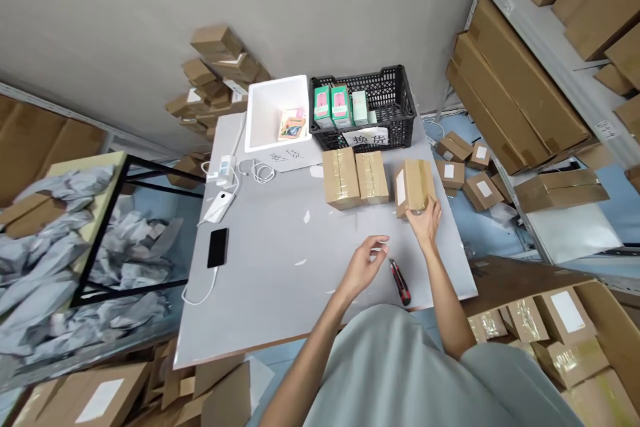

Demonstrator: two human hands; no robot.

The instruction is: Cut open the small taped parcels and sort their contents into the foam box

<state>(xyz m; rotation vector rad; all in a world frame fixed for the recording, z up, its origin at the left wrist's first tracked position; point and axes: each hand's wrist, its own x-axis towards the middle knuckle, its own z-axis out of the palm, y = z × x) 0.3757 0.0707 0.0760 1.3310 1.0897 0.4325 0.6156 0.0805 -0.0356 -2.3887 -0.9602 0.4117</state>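
Note:
A taped cardboard box with a white label on its side stands near the table's right edge. My right hand grips its near end, thumb toward the left and fingers toward the right side. Over the table, to the left of that box and nearer my body, hovers my left hand, with loosely bent fingers apart and nothing in them. A red and black utility knife lies between my two forearms. Two more taped boxes, one on the left and one beside it, sit side by side behind my hands.
At the table's back are a white foam box and a black plastic crate holding green packages. A phone, cable and power strip lie on the left. A large carton of parcels stands at right; shelving rises beyond.

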